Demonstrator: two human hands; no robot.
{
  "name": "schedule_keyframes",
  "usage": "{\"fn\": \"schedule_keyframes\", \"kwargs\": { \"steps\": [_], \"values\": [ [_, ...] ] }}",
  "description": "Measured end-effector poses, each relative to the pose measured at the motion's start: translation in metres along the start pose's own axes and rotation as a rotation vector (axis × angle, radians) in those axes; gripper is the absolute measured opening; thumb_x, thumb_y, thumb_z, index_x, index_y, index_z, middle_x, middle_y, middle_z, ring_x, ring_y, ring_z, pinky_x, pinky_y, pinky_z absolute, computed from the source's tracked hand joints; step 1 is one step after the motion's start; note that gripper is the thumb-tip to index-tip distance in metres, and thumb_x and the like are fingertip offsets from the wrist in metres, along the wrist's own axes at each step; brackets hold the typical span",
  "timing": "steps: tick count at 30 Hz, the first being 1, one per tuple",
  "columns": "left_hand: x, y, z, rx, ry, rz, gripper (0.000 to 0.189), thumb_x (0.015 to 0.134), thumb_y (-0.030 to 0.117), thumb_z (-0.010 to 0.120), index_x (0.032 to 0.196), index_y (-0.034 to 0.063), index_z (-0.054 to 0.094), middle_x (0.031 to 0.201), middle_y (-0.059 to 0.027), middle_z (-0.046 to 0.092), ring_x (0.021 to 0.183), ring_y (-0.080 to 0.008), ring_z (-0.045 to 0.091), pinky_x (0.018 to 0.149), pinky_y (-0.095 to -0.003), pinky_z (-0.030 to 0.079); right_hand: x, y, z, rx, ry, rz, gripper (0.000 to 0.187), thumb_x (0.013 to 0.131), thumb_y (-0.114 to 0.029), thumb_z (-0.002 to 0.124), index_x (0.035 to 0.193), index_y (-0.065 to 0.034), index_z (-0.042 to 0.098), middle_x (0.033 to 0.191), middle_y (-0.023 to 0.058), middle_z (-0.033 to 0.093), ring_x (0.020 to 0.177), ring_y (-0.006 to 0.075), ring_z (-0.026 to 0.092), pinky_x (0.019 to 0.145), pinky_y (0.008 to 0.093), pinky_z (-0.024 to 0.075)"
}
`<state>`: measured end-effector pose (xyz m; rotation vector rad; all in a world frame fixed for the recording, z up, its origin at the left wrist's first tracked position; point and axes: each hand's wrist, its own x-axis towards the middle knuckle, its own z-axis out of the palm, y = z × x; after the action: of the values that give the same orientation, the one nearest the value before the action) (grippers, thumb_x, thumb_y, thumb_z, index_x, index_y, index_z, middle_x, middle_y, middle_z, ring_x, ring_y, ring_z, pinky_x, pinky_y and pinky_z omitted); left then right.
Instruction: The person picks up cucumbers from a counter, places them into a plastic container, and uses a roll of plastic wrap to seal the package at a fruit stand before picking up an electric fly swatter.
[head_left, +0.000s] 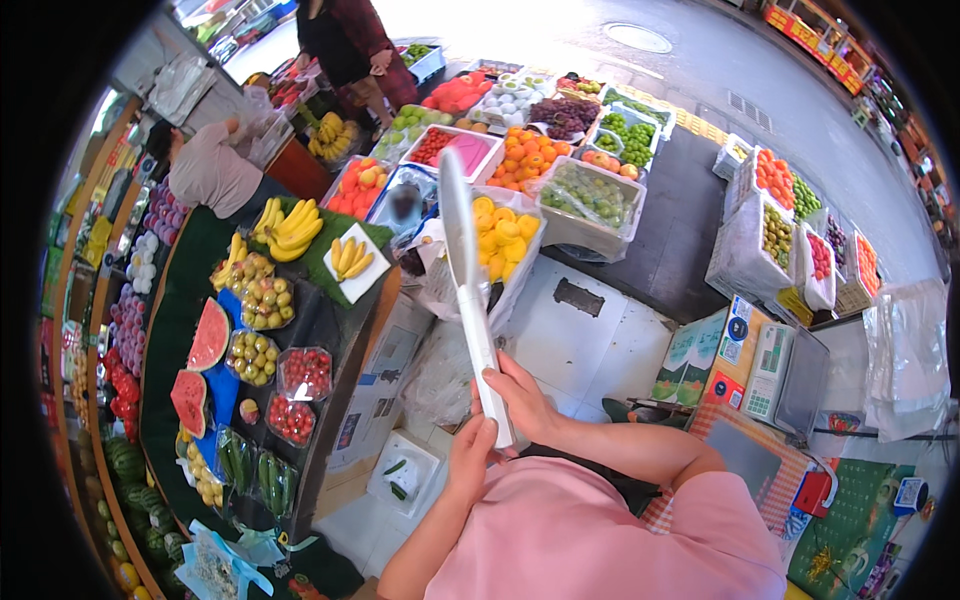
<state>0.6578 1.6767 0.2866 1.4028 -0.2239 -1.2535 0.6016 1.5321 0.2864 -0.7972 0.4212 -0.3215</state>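
Note:
Both my hands are around the thick white handle of a long white-handled implement, which points up and away from my body. Its slim, oval head is blurred and seen nearly edge-on, so I cannot tell if it is a blade or a racket. My left hand grips the handle's lower end. Just above it, my right hand wraps the handle from the right side. Beyond the head stands a lined crate of yellow fruit. A white foam tray with green pieces sits on the floor to the left.
A display counter at left bears cut watermelon, bananas and packed fruit. Fruit crates line the front. A scale stands at right. One person bends at upper left; another person stands beyond.

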Motion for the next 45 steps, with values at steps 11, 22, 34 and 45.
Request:
{"fn": "schedule_keyframes", "kwargs": {
  "steps": [11,22,34,45],
  "values": [
    [-0.029,-0.055,-0.035,0.160,0.204,-0.179,0.030,0.098,0.028,0.056,0.115,0.0047,0.064,0.085,-0.0021,0.066,0.072,-0.0094,0.059,0.061,-0.0228,0.046,0.009,0.037,-0.090,-0.125,0.320,0.376,0.029,0.098,-0.035,0.048,0.106,-0.0074,0.048,0.075,0.0051,0.053,0.050,0.0149,0.053,0.042,0.0299,0.0437],
    [-0.100,-0.108,-0.099,0.133,0.236,0.014,0.032,0.099,0.028,0.053,0.118,0.0044,0.062,0.086,-0.0039,0.064,0.074,-0.0100,0.059,0.067,-0.0251,0.050,-0.029,0.101,0.015,-0.594,-0.014,0.275,0.028,0.096,-0.023,0.045,0.117,-0.0059,0.051,0.071,0.0036,0.052,0.047,0.0126,0.050,0.041,0.0268,0.0420],
    [-0.293,-0.206,-0.233,-0.166,0.697,0.128,0.033,0.094,0.034,0.057,0.102,0.0036,0.066,0.077,-0.0049,0.066,0.061,-0.0132,0.060,0.060,-0.0290,0.050,-0.122,0.259,0.279,-1.014,-0.899,0.289,0.045,0.091,-0.005,0.050,0.136,0.0005,0.045,0.075,0.0036,0.056,0.056,0.0095,0.053,0.049,0.0256,0.0445],
    [-0.416,-0.324,-0.316,-0.472,1.273,0.168,0.031,0.094,0.029,0.059,0.111,0.0041,0.065,0.085,-0.0062,0.067,0.071,-0.0132,0.062,0.067,-0.0297,0.051,-0.163,0.456,0.450,-1.190,-1.721,0.297,0.060,0.084,-0.015,0.068,0.137,0.0008,0.045,0.093,0.0124,0.065,0.069,0.0146,0.059,0.062,0.0297,0.0490]
  ]
}}
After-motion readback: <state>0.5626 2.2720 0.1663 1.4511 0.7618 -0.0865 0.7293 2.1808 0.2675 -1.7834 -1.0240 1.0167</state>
